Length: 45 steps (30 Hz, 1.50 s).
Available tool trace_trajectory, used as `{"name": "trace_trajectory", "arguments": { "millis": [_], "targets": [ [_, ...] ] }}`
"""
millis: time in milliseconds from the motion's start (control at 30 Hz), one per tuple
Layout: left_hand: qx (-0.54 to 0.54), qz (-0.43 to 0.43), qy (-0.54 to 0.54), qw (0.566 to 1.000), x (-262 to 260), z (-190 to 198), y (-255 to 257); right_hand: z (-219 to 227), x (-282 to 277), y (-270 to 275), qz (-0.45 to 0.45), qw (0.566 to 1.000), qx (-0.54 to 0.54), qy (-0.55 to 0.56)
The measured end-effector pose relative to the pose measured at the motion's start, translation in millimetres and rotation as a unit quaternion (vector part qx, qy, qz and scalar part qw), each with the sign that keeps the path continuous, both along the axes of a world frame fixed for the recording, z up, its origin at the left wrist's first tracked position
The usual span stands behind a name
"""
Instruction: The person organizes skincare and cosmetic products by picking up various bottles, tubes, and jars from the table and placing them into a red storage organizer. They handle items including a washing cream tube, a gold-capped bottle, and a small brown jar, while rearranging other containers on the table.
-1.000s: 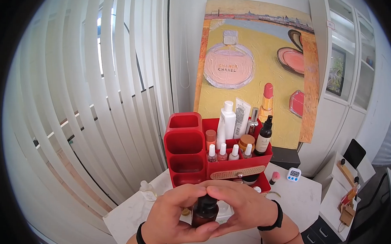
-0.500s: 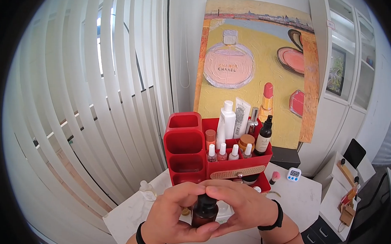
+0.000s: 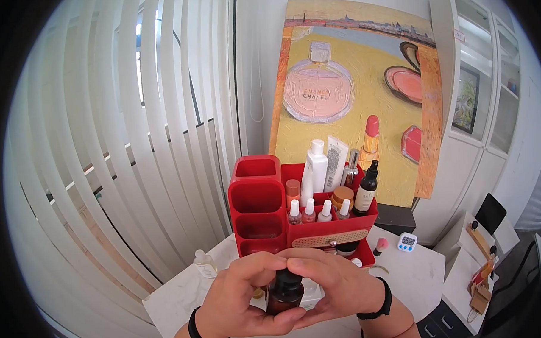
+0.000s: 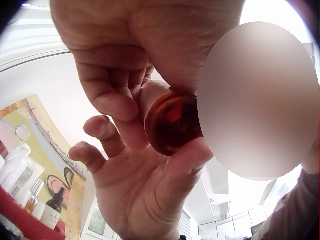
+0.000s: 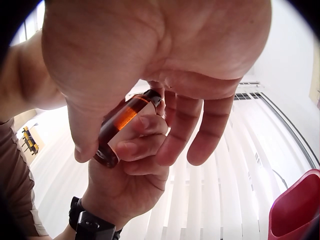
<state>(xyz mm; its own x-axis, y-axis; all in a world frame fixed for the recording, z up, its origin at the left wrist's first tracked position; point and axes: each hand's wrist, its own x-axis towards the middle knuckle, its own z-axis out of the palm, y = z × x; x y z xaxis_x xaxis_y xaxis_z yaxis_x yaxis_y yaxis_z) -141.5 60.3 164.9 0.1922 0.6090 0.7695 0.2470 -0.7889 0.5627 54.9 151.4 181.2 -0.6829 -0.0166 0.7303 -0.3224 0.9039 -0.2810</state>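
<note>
Both hands are around an amber bottle [image 3: 285, 296] with a black cap, held over the front of the table and tilted in the right wrist view. My left hand [image 3: 242, 301] grips it, several fingers curled along its pale label in the right wrist view. From the other side my right hand [image 3: 340, 286] holds it, thumb low on the bottle and index finger by the cap. The remaining right fingers [image 5: 212, 132] extend loosely past the bottle. The bottle's round base [image 4: 175, 125] shows in the left wrist view.
Behind the hands stands a red organizer [image 3: 326, 231] with several bottles and tubes. A small clear bottle [image 3: 205, 265] is on the marble table [image 3: 174, 297] at left. To the right are a pink brush [image 3: 381, 246] and a white timer [image 3: 407, 242].
Both hands keep the same hold on the bottle, with no clear movement. The view has shifted very slightly.
</note>
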Motion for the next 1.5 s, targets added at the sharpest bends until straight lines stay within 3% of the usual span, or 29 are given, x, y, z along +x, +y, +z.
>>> {"name": "trace_trajectory", "arguments": {
  "millis": [1267,1500],
  "targets": [
    [-0.006,0.020,0.015,1.000,-1,2,-1,0,-3,0,-0.005,1.000,-0.004,0.004],
    [-0.026,0.041,0.031,0.998,-1,10,4,10,10,4,-0.054,0.998,-0.015,-0.019]
  ]
}}
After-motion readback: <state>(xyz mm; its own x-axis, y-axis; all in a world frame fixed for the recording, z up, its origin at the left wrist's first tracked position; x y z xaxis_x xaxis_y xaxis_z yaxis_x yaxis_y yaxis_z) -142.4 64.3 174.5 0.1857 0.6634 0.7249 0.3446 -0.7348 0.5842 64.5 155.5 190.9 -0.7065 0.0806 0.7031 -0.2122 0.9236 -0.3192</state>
